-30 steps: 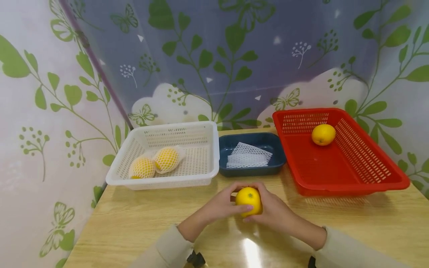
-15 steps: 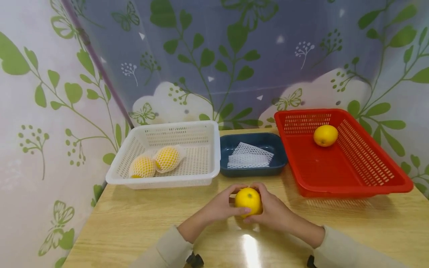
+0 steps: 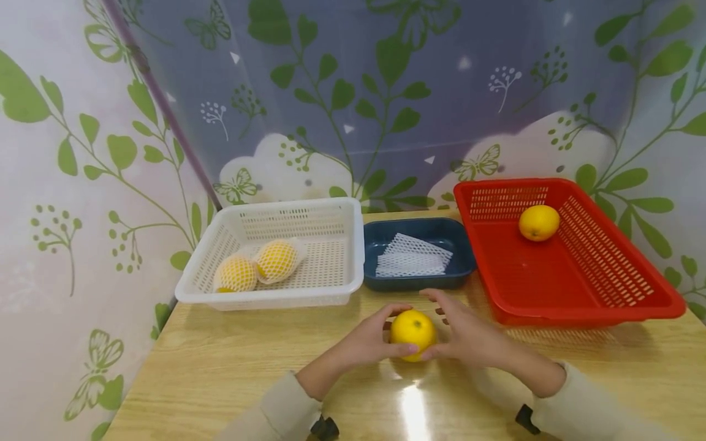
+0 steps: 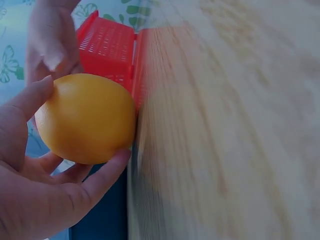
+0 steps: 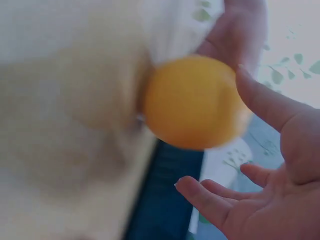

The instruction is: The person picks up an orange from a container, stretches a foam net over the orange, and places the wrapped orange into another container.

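Wood-grained surface (image 3: 237, 367) carries a red basket (image 3: 524, 285), far right, with one bare citrus fruit (image 3: 538, 223); a white basket (image 3: 325, 263), far left, with two net-wrapped fruits (image 3: 277, 261); between them, a blue tray (image 3: 416, 283) with foam nets (image 3: 412, 262). Near centre, the left hand's (image 3: 366, 340) grip curls round a held citrus fruit (image 3: 412, 334); the left wrist view shows fingers (image 4: 107, 175) mostly hidden in the head view. The right hand's (image 3: 469, 334) grip, wrapped round it half a second ago, is spread, fingers off.

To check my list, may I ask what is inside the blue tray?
White nets lie overlapping in the tray. They cover part of its floor; what is beneath, and their exact number, cannot be seen.
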`<act>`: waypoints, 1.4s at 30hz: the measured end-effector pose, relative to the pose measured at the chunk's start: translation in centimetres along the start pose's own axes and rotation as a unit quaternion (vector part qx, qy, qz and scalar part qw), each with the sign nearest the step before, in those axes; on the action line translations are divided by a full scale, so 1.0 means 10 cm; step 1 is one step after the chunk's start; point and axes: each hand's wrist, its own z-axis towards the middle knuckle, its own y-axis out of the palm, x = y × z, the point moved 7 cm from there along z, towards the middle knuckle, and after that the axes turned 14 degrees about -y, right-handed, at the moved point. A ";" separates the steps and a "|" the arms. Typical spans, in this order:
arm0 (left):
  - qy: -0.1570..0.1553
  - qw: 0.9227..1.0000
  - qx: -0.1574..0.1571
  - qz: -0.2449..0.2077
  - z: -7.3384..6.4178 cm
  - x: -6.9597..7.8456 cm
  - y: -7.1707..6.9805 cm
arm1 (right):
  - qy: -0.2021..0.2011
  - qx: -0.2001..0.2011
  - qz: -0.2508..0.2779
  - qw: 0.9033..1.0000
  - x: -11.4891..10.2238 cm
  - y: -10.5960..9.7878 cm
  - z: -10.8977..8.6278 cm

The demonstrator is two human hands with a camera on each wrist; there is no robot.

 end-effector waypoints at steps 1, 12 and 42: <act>0.002 1.000 0.002 0.004 0.00 0.00 0.00 | -0.005 0.000 -0.004 1.000 -0.03 -0.06 0.01; 0.029 0.996 0.012 0.088 0.00 0.08 -0.01 | 0.004 0.083 -0.113 0.990 -0.10 -0.47 0.44; 0.038 0.994 -0.004 0.106 0.02 0.07 0.00 | 0.140 0.083 -0.148 0.976 0.53 -0.27 0.85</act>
